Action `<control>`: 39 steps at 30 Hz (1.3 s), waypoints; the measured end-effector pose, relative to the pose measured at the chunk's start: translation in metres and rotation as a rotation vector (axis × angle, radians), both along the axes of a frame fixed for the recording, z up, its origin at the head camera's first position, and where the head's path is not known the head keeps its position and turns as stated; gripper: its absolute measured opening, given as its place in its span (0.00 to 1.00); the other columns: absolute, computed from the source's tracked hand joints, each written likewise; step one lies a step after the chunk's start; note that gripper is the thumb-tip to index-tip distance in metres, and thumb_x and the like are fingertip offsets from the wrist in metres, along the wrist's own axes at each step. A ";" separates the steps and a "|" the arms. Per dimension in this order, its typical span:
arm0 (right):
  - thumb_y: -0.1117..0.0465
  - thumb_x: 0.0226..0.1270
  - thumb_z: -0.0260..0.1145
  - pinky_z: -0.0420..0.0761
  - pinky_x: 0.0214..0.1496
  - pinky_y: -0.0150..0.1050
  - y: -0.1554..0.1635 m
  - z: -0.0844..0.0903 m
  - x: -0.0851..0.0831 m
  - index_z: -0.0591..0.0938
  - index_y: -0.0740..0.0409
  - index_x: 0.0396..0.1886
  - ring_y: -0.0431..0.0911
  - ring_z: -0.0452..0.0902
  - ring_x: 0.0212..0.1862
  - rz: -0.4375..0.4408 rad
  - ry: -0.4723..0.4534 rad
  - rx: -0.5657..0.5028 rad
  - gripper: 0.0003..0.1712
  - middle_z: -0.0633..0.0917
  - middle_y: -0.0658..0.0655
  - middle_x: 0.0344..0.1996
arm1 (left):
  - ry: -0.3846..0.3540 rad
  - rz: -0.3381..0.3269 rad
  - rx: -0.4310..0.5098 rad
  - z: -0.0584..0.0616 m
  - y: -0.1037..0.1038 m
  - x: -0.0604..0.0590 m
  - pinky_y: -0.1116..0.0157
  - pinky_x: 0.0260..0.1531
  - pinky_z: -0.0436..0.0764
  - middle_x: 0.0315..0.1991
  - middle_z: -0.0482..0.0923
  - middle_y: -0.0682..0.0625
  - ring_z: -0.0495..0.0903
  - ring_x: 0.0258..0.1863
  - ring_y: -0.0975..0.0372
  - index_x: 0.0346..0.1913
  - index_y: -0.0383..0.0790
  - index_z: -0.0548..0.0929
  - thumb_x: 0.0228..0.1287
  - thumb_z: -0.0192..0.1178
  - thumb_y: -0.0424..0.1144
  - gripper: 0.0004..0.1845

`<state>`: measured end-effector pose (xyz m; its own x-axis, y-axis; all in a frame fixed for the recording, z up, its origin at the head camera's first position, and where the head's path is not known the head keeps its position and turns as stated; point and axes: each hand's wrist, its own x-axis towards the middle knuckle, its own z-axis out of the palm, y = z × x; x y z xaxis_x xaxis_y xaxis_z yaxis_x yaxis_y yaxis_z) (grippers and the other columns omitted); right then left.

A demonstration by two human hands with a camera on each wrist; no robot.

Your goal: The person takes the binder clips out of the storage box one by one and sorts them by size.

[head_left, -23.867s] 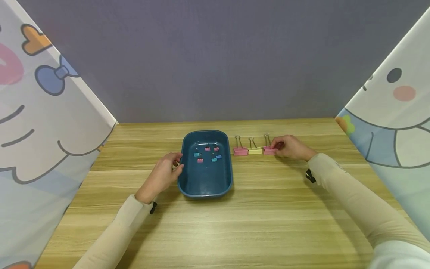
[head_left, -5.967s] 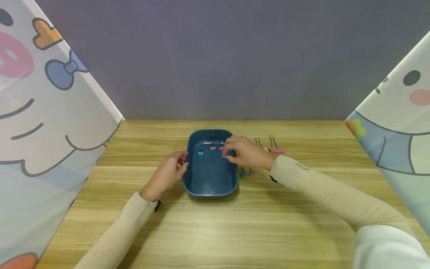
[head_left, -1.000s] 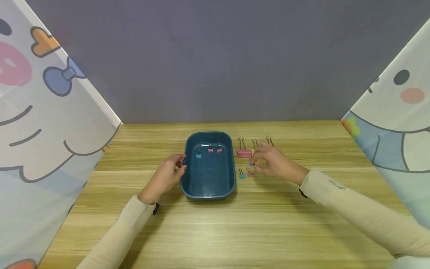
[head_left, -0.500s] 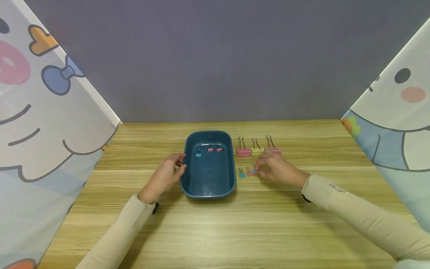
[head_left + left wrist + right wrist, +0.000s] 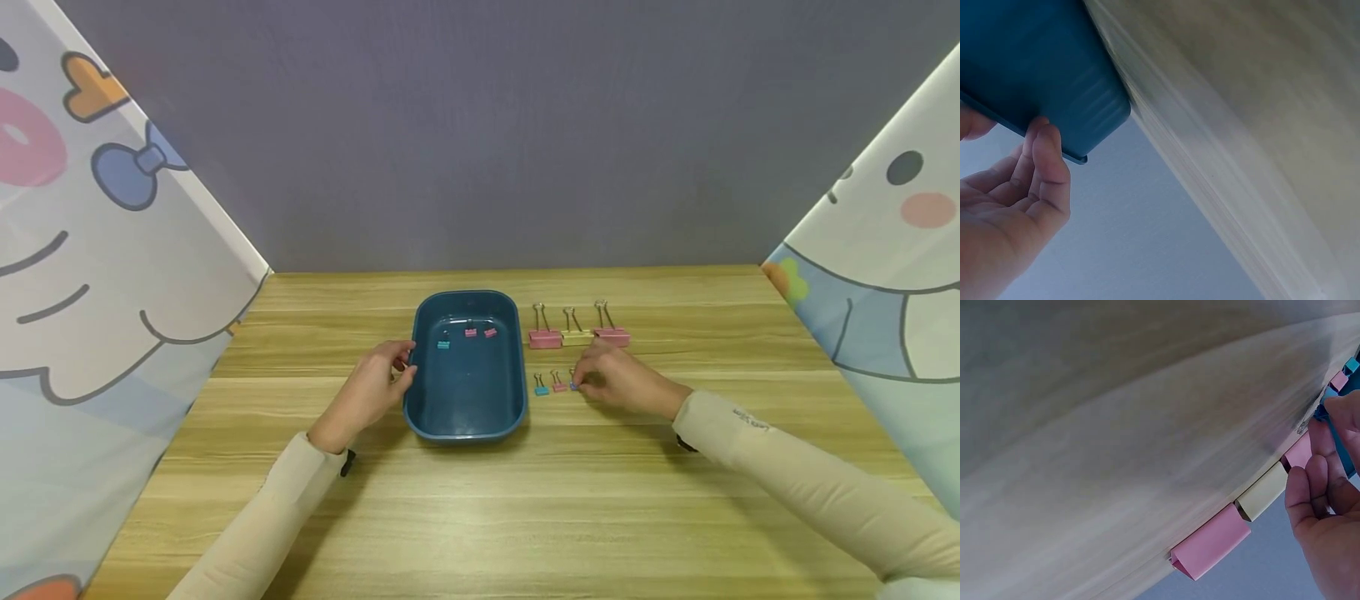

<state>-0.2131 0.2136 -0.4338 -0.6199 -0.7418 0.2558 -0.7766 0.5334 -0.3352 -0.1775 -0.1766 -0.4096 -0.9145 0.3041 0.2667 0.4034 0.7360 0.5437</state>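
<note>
My left hand (image 5: 367, 393) grips the left rim of a dark blue plastic bin (image 5: 465, 437); in the left wrist view its fingers (image 5: 1051, 153) curl at the edge. Inside the bin lie a small teal binder clip (image 5: 443, 344) and two small pink ones. Right of the bin, my right hand (image 5: 621, 379) pinches a small blue binder clip (image 5: 574, 386) at the table, partly hidden by the fingertips. It stands at the right end of a row with a small teal binder clip (image 5: 542, 390) and a small pink binder clip (image 5: 559, 387).
Behind the small row stand a large pink binder clip (image 5: 544, 339), a yellow binder clip (image 5: 577, 337) and another large pink binder clip (image 5: 612, 337), handles up. The wooden table (image 5: 480, 517) meets a grey back panel (image 5: 495, 133), with printed cloth on both sides.
Since the earliest frame, small teal, pink and blue clips have left the bin for the table. In the last second, my right hand brought the blue clip down beside the small pink one.
</note>
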 end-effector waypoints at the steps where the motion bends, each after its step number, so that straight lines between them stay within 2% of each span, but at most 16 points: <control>1: 0.70 0.50 0.73 0.69 0.58 0.54 0.000 -0.001 0.000 0.85 0.54 0.28 0.42 0.75 0.37 0.004 -0.001 0.001 0.09 0.82 0.46 0.30 | 0.001 0.000 0.001 0.000 0.000 0.000 0.64 0.30 0.78 0.38 0.75 0.44 0.78 0.37 0.55 0.55 0.25 0.75 0.62 0.60 0.28 0.19; 6: 0.71 0.50 0.73 0.59 0.63 0.62 0.002 -0.003 -0.002 0.85 0.54 0.29 0.42 0.76 0.38 0.020 -0.010 0.007 0.10 0.82 0.45 0.31 | 0.004 -0.001 0.003 -0.001 0.000 0.000 0.64 0.30 0.78 0.37 0.75 0.44 0.78 0.37 0.55 0.55 0.25 0.75 0.61 0.60 0.28 0.19; 12: 0.71 0.50 0.73 0.61 0.62 0.60 0.000 -0.002 -0.002 0.84 0.54 0.30 0.43 0.75 0.37 0.019 -0.011 0.012 0.10 0.82 0.47 0.31 | 0.003 -0.004 0.008 -0.001 -0.001 -0.001 0.64 0.30 0.78 0.37 0.75 0.44 0.78 0.37 0.55 0.55 0.25 0.75 0.61 0.60 0.28 0.19; 21: 0.69 0.49 0.74 0.59 0.63 0.60 -0.004 0.005 -0.001 0.84 0.53 0.29 0.41 0.73 0.38 0.001 -0.024 -0.010 0.09 0.79 0.45 0.31 | 0.005 -0.005 0.012 0.000 0.000 -0.001 0.63 0.30 0.78 0.37 0.75 0.44 0.78 0.37 0.55 0.55 0.25 0.75 0.61 0.60 0.28 0.19; 25: 0.67 0.51 0.73 0.74 0.52 0.48 -0.009 0.013 0.000 0.85 0.53 0.30 0.40 0.71 0.38 0.006 0.025 -0.028 0.07 0.78 0.44 0.32 | 0.005 -0.006 0.011 -0.001 0.000 -0.001 0.64 0.30 0.78 0.37 0.75 0.44 0.78 0.37 0.55 0.55 0.25 0.75 0.61 0.60 0.28 0.19; 28: 0.68 0.52 0.72 0.75 0.40 0.39 -0.015 0.020 0.000 0.85 0.55 0.31 0.41 0.71 0.38 0.015 0.064 -0.045 0.07 0.78 0.45 0.33 | 0.007 -0.010 0.012 -0.001 0.000 -0.001 0.64 0.30 0.78 0.37 0.76 0.43 0.78 0.37 0.55 0.55 0.25 0.75 0.61 0.60 0.28 0.19; 31: 0.69 0.53 0.71 0.76 0.40 0.38 -0.022 0.027 0.001 0.84 0.56 0.33 0.43 0.72 0.39 0.020 0.070 -0.063 0.07 0.78 0.47 0.34 | 0.008 -0.012 0.013 -0.002 0.000 0.000 0.63 0.31 0.78 0.37 0.76 0.43 0.78 0.36 0.55 0.55 0.24 0.75 0.61 0.60 0.28 0.19; 35: 0.69 0.56 0.69 0.72 0.55 0.46 -0.030 0.034 0.003 0.84 0.54 0.34 0.43 0.72 0.41 0.007 0.077 -0.075 0.07 0.78 0.47 0.35 | 0.011 -0.005 0.013 -0.001 0.000 0.000 0.63 0.31 0.78 0.37 0.76 0.43 0.78 0.36 0.55 0.55 0.25 0.75 0.61 0.61 0.28 0.19; 38: 0.68 0.56 0.69 0.71 0.56 0.47 -0.035 0.039 0.001 0.84 0.54 0.34 0.42 0.71 0.41 -0.001 0.107 -0.087 0.07 0.78 0.48 0.35 | 0.012 0.001 0.009 0.000 0.000 0.000 0.63 0.31 0.78 0.37 0.75 0.44 0.78 0.36 0.55 0.55 0.25 0.75 0.61 0.61 0.29 0.20; 39: 0.68 0.56 0.69 0.73 0.51 0.44 -0.037 0.040 0.001 0.84 0.54 0.33 0.42 0.70 0.40 0.000 0.118 -0.091 0.07 0.78 0.48 0.34 | 0.013 0.002 0.009 0.000 0.000 0.000 0.63 0.31 0.78 0.37 0.75 0.44 0.78 0.36 0.55 0.55 0.25 0.75 0.61 0.61 0.29 0.20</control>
